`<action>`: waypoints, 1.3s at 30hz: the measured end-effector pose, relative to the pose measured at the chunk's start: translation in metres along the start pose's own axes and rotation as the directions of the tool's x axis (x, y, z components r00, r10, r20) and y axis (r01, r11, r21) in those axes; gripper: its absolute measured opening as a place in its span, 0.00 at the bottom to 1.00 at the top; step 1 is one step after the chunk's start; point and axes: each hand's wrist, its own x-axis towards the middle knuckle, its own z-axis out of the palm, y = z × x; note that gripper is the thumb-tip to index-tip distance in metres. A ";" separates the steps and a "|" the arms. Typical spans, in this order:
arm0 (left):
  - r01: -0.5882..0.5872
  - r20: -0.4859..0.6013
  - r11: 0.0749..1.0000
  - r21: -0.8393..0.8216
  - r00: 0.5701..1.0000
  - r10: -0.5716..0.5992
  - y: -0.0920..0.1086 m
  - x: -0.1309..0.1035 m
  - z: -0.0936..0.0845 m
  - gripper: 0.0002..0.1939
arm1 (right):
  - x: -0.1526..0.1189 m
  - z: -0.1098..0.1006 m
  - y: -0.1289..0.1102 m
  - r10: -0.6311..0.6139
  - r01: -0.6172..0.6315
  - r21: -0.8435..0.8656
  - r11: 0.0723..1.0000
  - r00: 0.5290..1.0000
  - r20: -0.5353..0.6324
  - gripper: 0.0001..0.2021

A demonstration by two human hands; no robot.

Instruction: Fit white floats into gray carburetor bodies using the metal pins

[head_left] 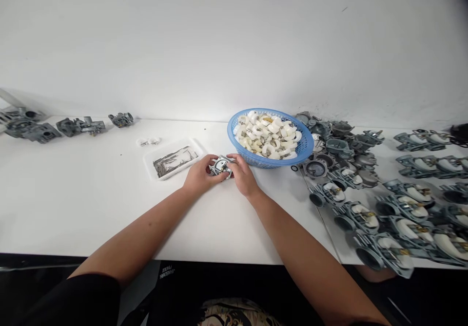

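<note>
Left hand (200, 174) and right hand (244, 176), half-curled, grip one metal body (221, 165) — right-side bodies (370, 258) already carry white floats (387, 246), loose floats (272, 127) lie unfitted.

I am wearing a black sleeve (91, 294), its hem ending near the left elbow. Tan cloth (232, 311) with black scrollwork is showing below. My fingers (239, 160) are showing bare; a small dark spot (149, 224) is marking the left forearm (141, 238).

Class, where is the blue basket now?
In the head view, the blue basket stands right of centre on the table, beyond the right hand, beside the piled metal parts.
</note>
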 end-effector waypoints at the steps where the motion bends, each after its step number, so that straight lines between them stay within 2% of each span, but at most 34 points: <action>1: 0.024 -0.007 1.000 0.000 1.000 -0.024 0.000 0.001 0.000 0.30 | -0.001 -0.001 -0.001 0.001 0.001 -0.044 0.999 1.000 0.028 0.16; 3: 0.052 -0.015 0.999 0.004 0.999 -0.052 -0.001 0.002 0.000 0.28 | -0.003 -0.002 -0.003 -0.025 0.032 -0.119 0.992 0.998 0.056 0.18; 7: 0.063 -0.044 0.997 0.051 0.997 -0.061 0.001 0.002 -0.002 0.28 | -0.004 -0.004 -0.002 -0.135 0.140 -0.213 0.967 0.990 0.038 0.19; 11: 0.039 -0.044 0.998 0.050 0.998 -0.037 0.003 0.002 -0.006 0.20 | -0.003 -0.004 0.004 -0.185 0.204 -0.223 0.953 0.977 0.102 0.21; 14: 0.060 -0.038 0.998 0.014 0.998 -0.059 0.002 0.002 -0.010 0.20 | -0.006 -0.004 0.007 -0.201 0.238 -0.180 0.954 0.958 0.202 0.31; 17: 0.092 -0.034 0.995 0.026 0.995 -0.091 0.001 0.003 -0.012 0.23 | -0.009 -0.004 0.005 -0.222 0.280 -0.223 0.934 0.942 0.250 0.41; 22: 0.086 -0.009 0.992 0.092 0.996 -0.085 0.003 0.001 -0.014 0.25 | -0.010 -0.003 -0.001 -0.237 0.292 -0.314 0.904 0.950 0.202 0.37; 27: 0.090 0.002 0.992 0.093 0.996 -0.090 0.006 -0.002 -0.012 0.28 | -0.011 -0.004 -0.005 -0.230 0.303 -0.368 0.879 0.946 0.229 0.46; 30: 0.085 0.006 0.993 0.086 0.996 -0.085 0.006 -0.003 -0.012 0.30 | -0.011 -0.003 -0.004 -0.240 0.313 -0.388 0.867 0.944 0.225 0.44; 39: 0.037 0.049 0.997 0.068 0.998 -0.040 0.004 0.000 -0.011 0.25 | -0.004 -0.001 0.007 -0.234 0.246 -0.271 0.931 0.969 0.077 0.42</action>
